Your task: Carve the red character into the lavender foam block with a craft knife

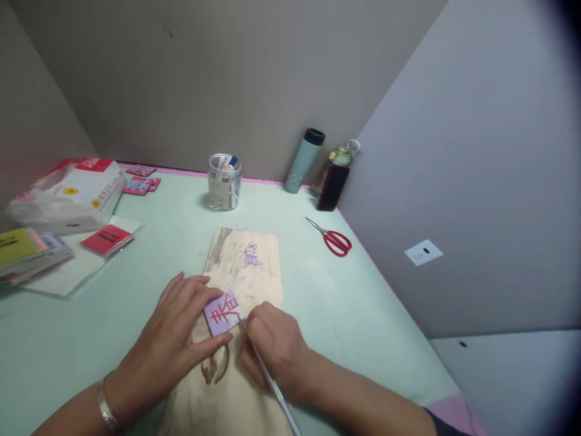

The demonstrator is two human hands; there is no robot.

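Note:
My left hand grips a small square lavender carving block by its edges, thumb on the near side and fingers on the far side. A red character is drawn on the block's top. My right hand is closed around a slender metal carving knife, its tip at the block's right edge. The exact kind of blade is too small to tell. Both hands are over a wooden board, which lies lengthwise on the table. Lavender shavings are scattered on the board beyond the block.
Red-handled scissors lie to the right. Farther back stand a clear jar of tools, a teal tumbler, a green bottle and a phone. At left are a plastic bag, red-blue carved blocks and packaged blocks.

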